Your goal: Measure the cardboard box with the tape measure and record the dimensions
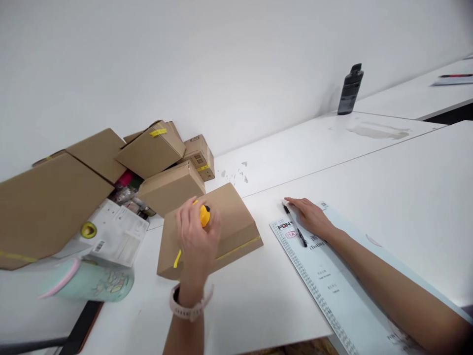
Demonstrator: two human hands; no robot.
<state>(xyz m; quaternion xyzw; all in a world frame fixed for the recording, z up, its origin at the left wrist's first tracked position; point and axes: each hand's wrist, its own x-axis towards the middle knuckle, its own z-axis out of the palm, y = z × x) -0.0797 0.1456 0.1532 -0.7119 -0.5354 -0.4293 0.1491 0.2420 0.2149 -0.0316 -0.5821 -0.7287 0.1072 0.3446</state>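
My left hand (pixel 195 236), with a pale watch band (pixel 186 311) at its wrist, is closed around a yellow and black tape measure (pixel 204 216) above a closed cardboard box (pixel 231 212). A short yellow strip (pixel 177 259) shows at the box's near left edge; I cannot tell whether it belongs to the tape measure. My right hand (pixel 310 214) lies flat with fingers stretched out, at the top of a light blue spiral-bound booklet (pixel 321 281). Beside its fingertips a black and clear pen (pixel 295 227) lies partly on the booklet.
Several cardboard boxes (pixel 170 190) are piled at the left against the wall. An open carton (pixel 51 202) holds a white package (pixel 118 234) and small goods. A mint tumbler (pixel 99 281) is in front. A dark bottle (pixel 351 91) stands at the back right of the white table (pixel 399 197).
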